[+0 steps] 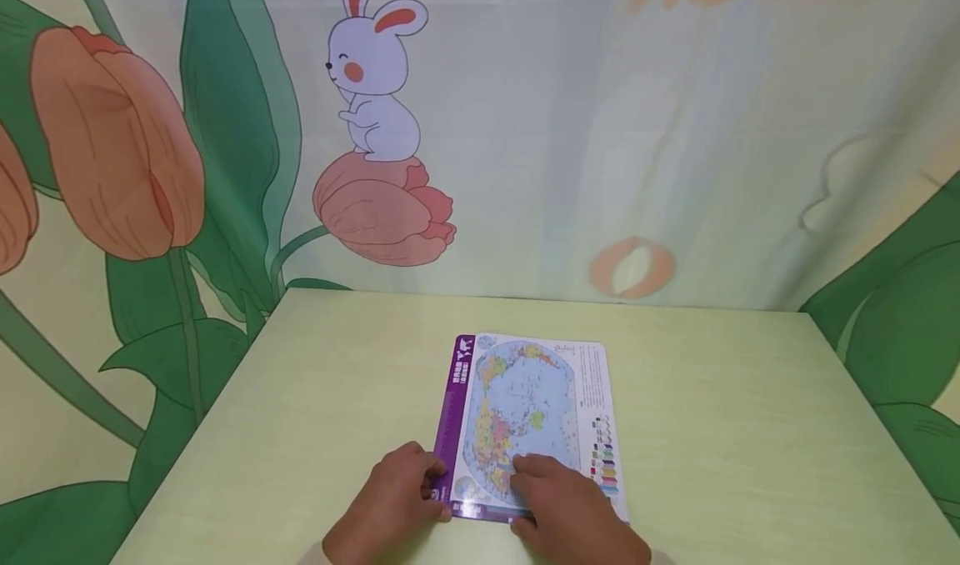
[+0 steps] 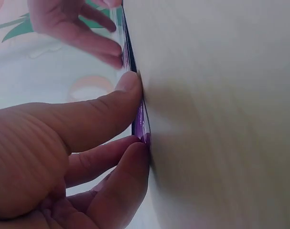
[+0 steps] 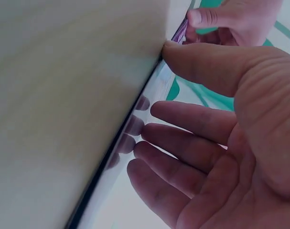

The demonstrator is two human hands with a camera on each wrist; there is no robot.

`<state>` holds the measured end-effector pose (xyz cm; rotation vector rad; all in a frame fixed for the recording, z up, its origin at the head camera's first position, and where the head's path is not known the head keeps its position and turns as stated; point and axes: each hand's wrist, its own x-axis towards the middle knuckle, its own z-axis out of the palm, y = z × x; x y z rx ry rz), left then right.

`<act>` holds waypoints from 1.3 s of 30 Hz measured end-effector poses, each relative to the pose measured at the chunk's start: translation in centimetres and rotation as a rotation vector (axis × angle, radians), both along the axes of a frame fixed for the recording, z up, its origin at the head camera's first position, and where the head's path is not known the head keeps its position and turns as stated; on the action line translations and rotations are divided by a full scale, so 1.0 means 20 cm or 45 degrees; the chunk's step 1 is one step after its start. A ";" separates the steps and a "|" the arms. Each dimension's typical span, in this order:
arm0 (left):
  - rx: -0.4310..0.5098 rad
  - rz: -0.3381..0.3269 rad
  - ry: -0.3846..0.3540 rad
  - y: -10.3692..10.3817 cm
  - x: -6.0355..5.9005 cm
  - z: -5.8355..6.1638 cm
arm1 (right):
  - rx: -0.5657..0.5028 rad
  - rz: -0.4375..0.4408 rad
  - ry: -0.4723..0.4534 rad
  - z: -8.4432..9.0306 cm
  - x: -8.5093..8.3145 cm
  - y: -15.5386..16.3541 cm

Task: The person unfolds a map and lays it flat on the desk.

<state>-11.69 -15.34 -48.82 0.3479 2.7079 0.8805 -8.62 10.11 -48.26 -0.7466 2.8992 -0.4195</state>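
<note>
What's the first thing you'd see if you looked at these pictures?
A colourful world map board with a purple edge lies on the pale green table, near its front. The left hand pinches its near left corner, and the right hand rests on it. Behind, a white rabbit sits on a tulip on the backdrop.

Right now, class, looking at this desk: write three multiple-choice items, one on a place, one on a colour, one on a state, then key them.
1. Where does the map board lie?
A. on the table
B. on the floor
C. on a chair

2. What colour is the board's left border?
A. red
B. purple
C. black

3. What is the left hand doing?
A. hanging idle
B. waving
C. pinching the board's near left corner

Key: 1 A, it lies flat mid-table. 2 B, a purple strip runs down that edge. 3 C, thumb and fingers clamp the corner in the left wrist view, while the right hand rests on the board.
</note>
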 end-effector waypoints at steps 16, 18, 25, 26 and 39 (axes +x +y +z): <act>0.061 -0.062 0.051 -0.02 -0.03 -0.02 | 0.059 0.194 0.128 0.01 -0.06 -0.24; 0.049 -0.056 0.038 -0.02 -0.03 -0.01 | 0.081 0.189 0.104 0.00 -0.07 -0.25; -0.012 -0.049 -0.009 -0.01 -0.04 -0.01 | 0.211 0.248 0.082 0.00 -0.05 -0.27; -0.013 -0.052 -0.008 -0.01 -0.04 -0.01 | 0.236 0.264 0.099 0.00 -0.04 -0.27; -0.049 -0.118 0.079 -0.02 -0.04 -0.01 | 0.400 0.359 0.225 0.03 0.05 -0.15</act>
